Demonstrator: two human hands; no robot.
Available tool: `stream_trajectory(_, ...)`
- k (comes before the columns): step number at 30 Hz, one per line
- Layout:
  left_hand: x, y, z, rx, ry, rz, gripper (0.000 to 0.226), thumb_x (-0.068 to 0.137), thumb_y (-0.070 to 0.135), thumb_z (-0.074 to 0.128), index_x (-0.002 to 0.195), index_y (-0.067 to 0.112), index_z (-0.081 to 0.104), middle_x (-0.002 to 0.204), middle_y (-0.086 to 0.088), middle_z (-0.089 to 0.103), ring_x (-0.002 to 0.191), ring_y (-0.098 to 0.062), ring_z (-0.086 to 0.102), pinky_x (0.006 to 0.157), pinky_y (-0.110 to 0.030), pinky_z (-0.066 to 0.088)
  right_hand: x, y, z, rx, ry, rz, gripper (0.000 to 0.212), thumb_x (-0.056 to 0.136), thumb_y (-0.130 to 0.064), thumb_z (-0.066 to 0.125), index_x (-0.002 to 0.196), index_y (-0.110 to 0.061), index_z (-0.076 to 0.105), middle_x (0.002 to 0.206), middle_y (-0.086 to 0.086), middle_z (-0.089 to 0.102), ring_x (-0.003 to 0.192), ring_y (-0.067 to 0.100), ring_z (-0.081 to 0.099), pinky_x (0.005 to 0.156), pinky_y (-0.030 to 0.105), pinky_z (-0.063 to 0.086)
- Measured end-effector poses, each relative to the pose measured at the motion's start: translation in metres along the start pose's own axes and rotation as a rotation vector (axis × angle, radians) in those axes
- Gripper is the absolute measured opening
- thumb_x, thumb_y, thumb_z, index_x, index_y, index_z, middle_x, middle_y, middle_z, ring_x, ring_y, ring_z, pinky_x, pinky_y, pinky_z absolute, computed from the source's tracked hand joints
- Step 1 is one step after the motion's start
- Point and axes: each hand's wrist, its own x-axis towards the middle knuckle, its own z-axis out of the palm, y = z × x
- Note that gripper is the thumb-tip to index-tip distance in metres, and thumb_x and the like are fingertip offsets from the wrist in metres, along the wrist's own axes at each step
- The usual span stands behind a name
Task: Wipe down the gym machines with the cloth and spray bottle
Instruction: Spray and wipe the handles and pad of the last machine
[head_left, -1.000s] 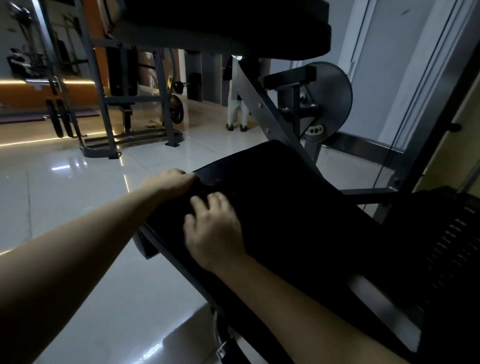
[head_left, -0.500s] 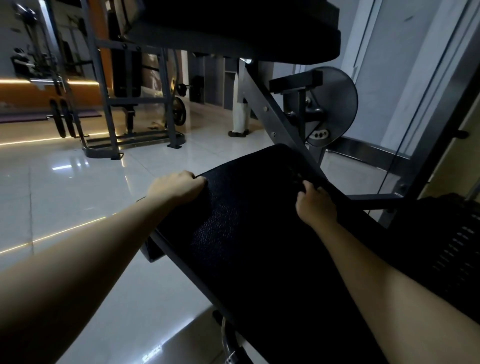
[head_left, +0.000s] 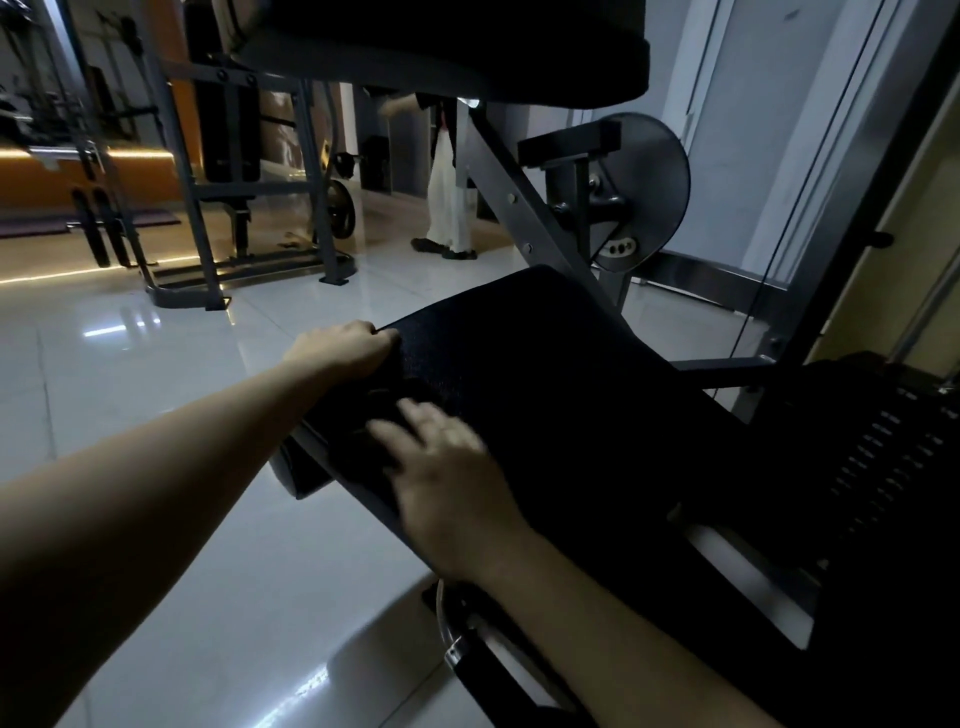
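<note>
At centre frame, the right hand (head_left: 447, 478) has swept back from the pad's (head_left: 561, 395) far edge, fingers flat on a dark cloth (head_left: 363, 426); the left hand (head_left: 343, 348) stays clenched on the corner. Wiping continues.

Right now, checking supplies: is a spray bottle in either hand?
No: the left hand grips the black padded seat's edge; the right hand lies flat on it.

- Black padded seat cushion (head_left: 545, 374): finely grained vinyl, dull sheen.
- Grey slanted metal frame bar (head_left: 524, 208) behind the cushion: smooth, matt (bolted).
- Pale tiled floor (head_left: 156, 364) left of the cushion: glossy, mirror-like.
</note>
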Motion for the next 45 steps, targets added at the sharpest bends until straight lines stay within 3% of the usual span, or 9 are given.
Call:
stream_trajectory(8,-0.014,0.004,-0.001,-0.095,0.205,0.144,0.04,0.108,0.033,0.03,0.116,0.009,0.06,0.12,-0.02,0.063,0.11,-0.038,0.059,0.091,-0.044,0.047,-0.001,0.154,-0.057,-0.049,-0.048,0.834,0.05,0.106,-0.04,0.028,0.155,-0.032,0.022,0.159,0.014,0.028,0.146,0.034,0.026,0.118,0.055,0.021)
stream_trajectory(14,-0.015,0.006,0.001,-0.117,0.251,0.216,0.034,0.107,0.027,0.035,0.106,0.007,0.063,0.109,-0.02,0.064,0.104,-0.04,0.061,0.088,-0.048,0.051,-0.001,0.021,-0.009,-0.104,0.128,0.437,0.047,0.092,-0.028,0.035,0.136,-0.02,0.051,0.124,0.014,0.056,0.111,0.036,0.054,0.094,0.043,0.043)
stream_trajectory(19,-0.01,-0.001,0.002,-0.167,0.233,0.21,0.035,0.104,0.034,0.037,0.1,0.014,0.066,0.111,-0.02,0.068,0.103,-0.038,0.062,0.088,-0.047,0.052,-0.017,-0.034,-0.001,0.094,-0.006,0.063,0.043,0.091,-0.03,0.041,0.129,-0.015,0.056,0.147,0.019,0.046,0.134,0.037,0.041,0.114,0.047,0.034)
stream_trajectory(21,-0.009,-0.003,0.002,-0.19,0.223,0.211,0.037,0.104,0.036,0.037,0.1,0.014,0.067,0.109,-0.02,0.068,0.101,-0.038,0.063,0.088,-0.047,0.052,-0.028,-0.001,-0.011,0.076,0.029,0.123,0.041,0.091,-0.033,0.038,0.121,-0.015,0.059,0.146,0.016,0.048,0.132,0.035,0.045,0.11,0.048,0.038)
stream_trajectory(26,-0.011,-0.001,0.003,-0.185,0.238,0.207,0.04,0.103,0.039,0.038,0.105,0.014,0.069,0.113,-0.021,0.068,0.102,-0.038,0.063,0.088,-0.045,0.052,-0.049,0.111,-0.05,-0.123,-0.005,0.674,0.047,0.103,-0.041,0.037,0.149,-0.035,0.037,0.156,0.005,0.037,0.144,0.027,0.034,0.118,0.053,0.024)
stream_trajectory(29,-0.011,-0.001,0.004,-0.198,0.234,0.198,0.044,0.101,0.045,0.038,0.106,0.015,0.069,0.113,-0.021,0.069,0.101,-0.038,0.064,0.088,-0.045,0.053,-0.042,0.102,-0.049,-0.054,0.069,0.814,0.046,0.102,-0.033,0.042,0.148,-0.028,0.042,0.152,0.011,0.041,0.138,0.03,0.042,0.112,0.047,0.036)
stream_trajectory(33,-0.014,0.0,0.004,-0.184,0.245,0.189,0.045,0.1,0.047,0.038,0.104,0.015,0.069,0.11,-0.02,0.069,0.098,-0.037,0.064,0.086,-0.045,0.054,-0.026,0.001,-0.012,-0.058,0.154,0.532,0.044,0.095,-0.028,0.039,0.136,-0.022,0.053,0.133,0.012,0.052,0.119,0.032,0.052,0.099,0.039,0.043)
stream_trajectory(38,-0.017,-0.001,0.001,-0.183,0.228,0.184,0.045,0.097,0.051,0.04,0.104,0.017,0.069,0.109,-0.017,0.07,0.098,-0.035,0.064,0.086,-0.045,0.055,-0.018,-0.034,-0.004,0.04,0.072,0.214,0.049,0.088,-0.03,0.041,0.132,-0.014,0.056,0.148,0.018,0.046,0.137,0.034,0.041,0.114,0.045,0.035)
stream_trajectory(45,-0.012,-0.004,0.007,-0.138,0.231,0.204,0.042,0.096,0.053,0.045,0.105,0.019,0.068,0.106,-0.016,0.069,0.094,-0.036,0.064,0.084,-0.044,0.055,-0.146,0.069,-0.059,-0.092,0.041,0.744,0.05,0.101,-0.038,0.044,0.15,-0.028,0.041,0.151,-0.001,0.044,0.133,0.02,0.045,0.106,0.033,0.04)
